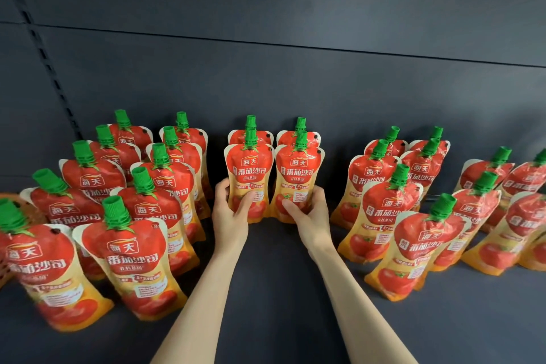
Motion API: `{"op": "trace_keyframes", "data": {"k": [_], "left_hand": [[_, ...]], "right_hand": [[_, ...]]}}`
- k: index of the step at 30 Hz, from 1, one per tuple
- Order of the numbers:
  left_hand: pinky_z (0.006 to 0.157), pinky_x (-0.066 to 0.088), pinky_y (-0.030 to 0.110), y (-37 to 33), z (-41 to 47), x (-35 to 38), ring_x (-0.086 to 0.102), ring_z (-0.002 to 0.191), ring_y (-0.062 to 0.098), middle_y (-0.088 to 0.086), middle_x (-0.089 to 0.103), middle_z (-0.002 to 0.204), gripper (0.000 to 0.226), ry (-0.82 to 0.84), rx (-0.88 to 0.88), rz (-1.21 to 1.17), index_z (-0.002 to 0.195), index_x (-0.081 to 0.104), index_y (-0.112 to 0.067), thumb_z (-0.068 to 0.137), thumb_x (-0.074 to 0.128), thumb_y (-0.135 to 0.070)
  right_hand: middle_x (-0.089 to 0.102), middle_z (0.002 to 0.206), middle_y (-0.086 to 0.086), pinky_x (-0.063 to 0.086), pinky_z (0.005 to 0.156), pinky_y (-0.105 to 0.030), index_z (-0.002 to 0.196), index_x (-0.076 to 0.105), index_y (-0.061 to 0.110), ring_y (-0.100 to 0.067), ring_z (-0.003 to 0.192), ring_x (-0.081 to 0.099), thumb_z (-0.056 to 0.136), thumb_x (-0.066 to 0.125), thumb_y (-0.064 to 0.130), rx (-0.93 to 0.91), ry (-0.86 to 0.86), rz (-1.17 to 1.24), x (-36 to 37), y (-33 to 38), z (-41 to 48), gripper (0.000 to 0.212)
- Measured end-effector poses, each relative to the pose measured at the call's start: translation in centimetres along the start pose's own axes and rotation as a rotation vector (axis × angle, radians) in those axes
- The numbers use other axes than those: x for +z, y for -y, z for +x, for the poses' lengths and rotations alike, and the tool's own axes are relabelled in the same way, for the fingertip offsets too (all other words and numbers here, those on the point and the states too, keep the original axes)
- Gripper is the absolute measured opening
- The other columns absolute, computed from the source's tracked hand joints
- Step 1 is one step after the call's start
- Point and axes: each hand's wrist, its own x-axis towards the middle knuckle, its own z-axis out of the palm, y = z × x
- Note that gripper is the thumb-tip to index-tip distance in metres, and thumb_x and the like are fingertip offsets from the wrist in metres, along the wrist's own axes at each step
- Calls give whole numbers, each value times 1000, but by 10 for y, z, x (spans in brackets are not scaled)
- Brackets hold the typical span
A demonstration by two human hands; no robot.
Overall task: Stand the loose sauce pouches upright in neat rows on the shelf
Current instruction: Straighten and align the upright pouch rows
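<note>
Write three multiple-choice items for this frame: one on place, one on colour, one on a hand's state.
1. Where on the shelf do the two held pouches stand? A. far left end B. middle, in front of two others C. far right end
2. What colour are the caps? A. white B. blue C. green
3. What is the left hand doing? A. gripping a pouch B. lying flat C. pointing
Key: 1 B, they stand mid-shelf with two more behind; 2 C, every cap is green; 3 A, thumb and fingers curl round a pouch.
</note>
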Motion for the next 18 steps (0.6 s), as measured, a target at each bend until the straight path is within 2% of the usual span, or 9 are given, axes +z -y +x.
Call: {"op": "trace_keyframes", "data": {"k": [6,11,18], "left_hand": [[83,48,20,2,3,-5,56,109,10,-2,58,117,41,34,20,-9,125,46,-20,88,61,-23],[87,49,27,2,4,-7,55,111,11,-2,57,120,40,39,6,-25,127,45,-23,89,59,-25],[87,46,24,2,5,-8,52,113,9,-5,54,123,43,54,-25,-23,130,42,-26,90,57,-28]], "right_hand": [[56,116,6,49,96,-34,123,40,20,-12,111,55,82,70,24,-4,-3,-28,1,-4,1,50],[58,117,4,50,96,-36,121,42,21,-12,111,56,83,69,24,-16,-1,-24,0,-7,2,48],[57,120,3,49,98,-38,123,41,22,-13,113,55,84,68,24,-12,15,-24,0,-6,3,47]]}}
